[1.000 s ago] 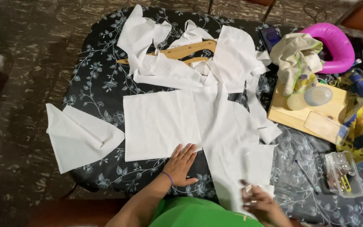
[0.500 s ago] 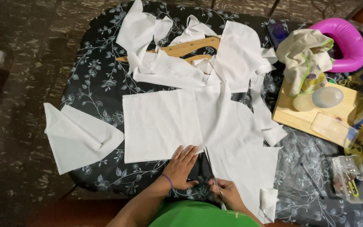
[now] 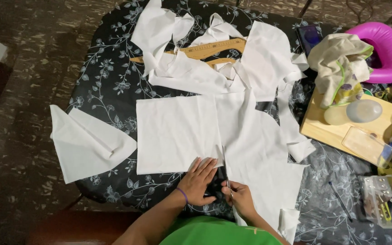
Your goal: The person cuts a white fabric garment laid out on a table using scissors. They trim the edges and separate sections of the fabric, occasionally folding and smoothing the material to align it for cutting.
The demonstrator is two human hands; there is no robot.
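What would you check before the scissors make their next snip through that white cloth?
1. Left hand flat on the squared white piece, pinning it: ok.
2. Right hand has a grip on the scissors, blades pointing away from the body: ok.
3. Left fingers clear of the blades: not ok, they lie right beside them.
4. Cloth ahead of the blades, the large white sheet, lies smooth: ok.
5. Wooden curved ruler out of the cutting path: ok, it sits at the far side.
6. Blades open or closed: cannot tell.
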